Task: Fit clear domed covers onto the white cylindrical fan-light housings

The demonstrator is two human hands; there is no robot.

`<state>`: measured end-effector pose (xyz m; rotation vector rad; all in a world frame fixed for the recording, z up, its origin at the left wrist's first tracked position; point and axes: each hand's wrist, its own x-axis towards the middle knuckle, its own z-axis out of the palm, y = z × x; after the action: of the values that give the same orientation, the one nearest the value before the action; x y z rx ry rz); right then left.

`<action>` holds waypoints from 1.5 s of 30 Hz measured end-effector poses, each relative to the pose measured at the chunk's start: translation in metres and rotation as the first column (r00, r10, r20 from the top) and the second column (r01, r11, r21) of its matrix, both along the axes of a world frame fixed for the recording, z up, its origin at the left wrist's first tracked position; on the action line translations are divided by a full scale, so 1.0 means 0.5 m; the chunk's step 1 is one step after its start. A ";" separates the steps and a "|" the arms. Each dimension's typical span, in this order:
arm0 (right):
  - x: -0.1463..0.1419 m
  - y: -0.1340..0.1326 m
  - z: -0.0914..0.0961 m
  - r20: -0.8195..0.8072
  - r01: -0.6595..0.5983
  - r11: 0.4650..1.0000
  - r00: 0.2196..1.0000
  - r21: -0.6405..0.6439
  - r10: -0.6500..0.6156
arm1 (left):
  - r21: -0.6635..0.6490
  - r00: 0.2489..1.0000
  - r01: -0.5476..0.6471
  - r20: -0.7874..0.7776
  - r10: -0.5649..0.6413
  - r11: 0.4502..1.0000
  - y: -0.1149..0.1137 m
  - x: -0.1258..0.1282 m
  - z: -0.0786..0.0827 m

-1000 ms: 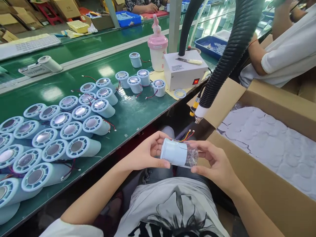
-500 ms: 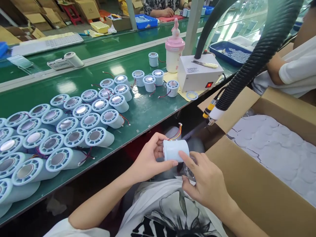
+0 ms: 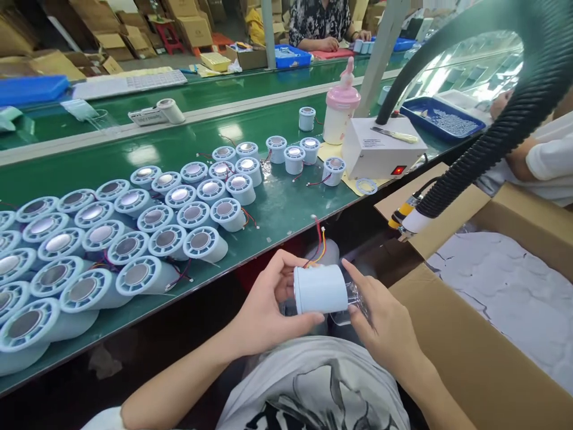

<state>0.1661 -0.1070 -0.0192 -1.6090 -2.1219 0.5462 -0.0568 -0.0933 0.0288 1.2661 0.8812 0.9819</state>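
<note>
A light blue plastic cylinder lies on its side in my left hand, thumb along the bottom and fingers behind it. Red, dark and yellow wires with small white connectors rise from its top side. My right hand is at the cylinder's right end. Its index finger and thumb are spread, their tips close to the rim; whether they touch it I cannot tell. Clear crinkled plastic shows behind these fingers. On the green bench, many similar cylinders stand in rows, silvery discs facing up.
A white box with a red switch and a pink-lidded bottle stand on the bench. A black ribbed hose arches at right above an open carton. Beyond are a blue tray and other people's arms.
My right index finger has moved off the cylinder's side to its right end, and that hand has opened wider. The wires now stand more apart. The view has shifted left.
</note>
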 end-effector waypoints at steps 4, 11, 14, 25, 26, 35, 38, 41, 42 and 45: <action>-0.016 -0.022 0.027 -0.039 0.003 0.996 0.999 0.089 0.001 | 0.003 1.000 -0.012 -0.009 0.012 1.000 0.002 -0.005 -0.013; -0.040 -0.051 0.029 -0.046 -0.081 0.955 0.994 0.284 0.098 | -0.010 0.994 -0.045 -0.096 0.044 0.999 -0.004 -0.010 -0.019; -0.051 -0.049 0.017 -0.062 -0.114 0.961 0.989 0.253 0.134 | -0.030 0.998 -0.021 -0.063 0.019 0.999 -0.001 -0.009 -0.024; -0.082 -0.045 -0.005 -0.040 -0.217 0.928 0.970 0.304 0.240 | -0.115 0.975 -0.188 0.100 0.200 0.975 0.011 0.008 -0.060; -0.084 -0.046 -0.005 -0.032 -0.226 0.924 0.968 0.309 0.247 | -0.103 0.970 -0.201 0.117 0.213 0.974 0.012 0.010 -0.061; -0.034 -0.047 -0.026 -0.336 -0.293 0.955 0.896 0.043 0.290 | -0.374 0.933 -0.222 0.186 0.307 0.900 0.017 0.011 -0.070; 0.002 -0.044 -0.044 -0.701 -0.309 0.925 0.709 -0.220 0.070 | -0.519 0.925 -0.178 0.200 0.322 0.836 0.017 0.003 -0.077; 0.026 -0.036 -0.058 -0.866 -0.383 0.838 0.464 -0.388 -0.189 | -0.567 0.941 -0.154 0.165 0.294 0.809 0.017 -0.005 -0.088; 0.030 -0.033 -0.061 -0.868 -0.394 0.813 0.430 -0.428 -0.249 | -0.572 0.946 -0.146 0.158 0.284 0.807 0.017 -0.007 -0.094; 0.038 -0.022 -0.059 -0.863 -0.402 0.800 0.430 -0.445 -0.264 | -0.554 0.950 -0.124 0.173 0.260 0.823 0.014 -0.010 -0.110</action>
<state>0.1851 -0.1180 -0.0487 -0.9756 -1.1521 1.8127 -0.0619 -0.0865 -0.0264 0.5677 1.0156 0.9333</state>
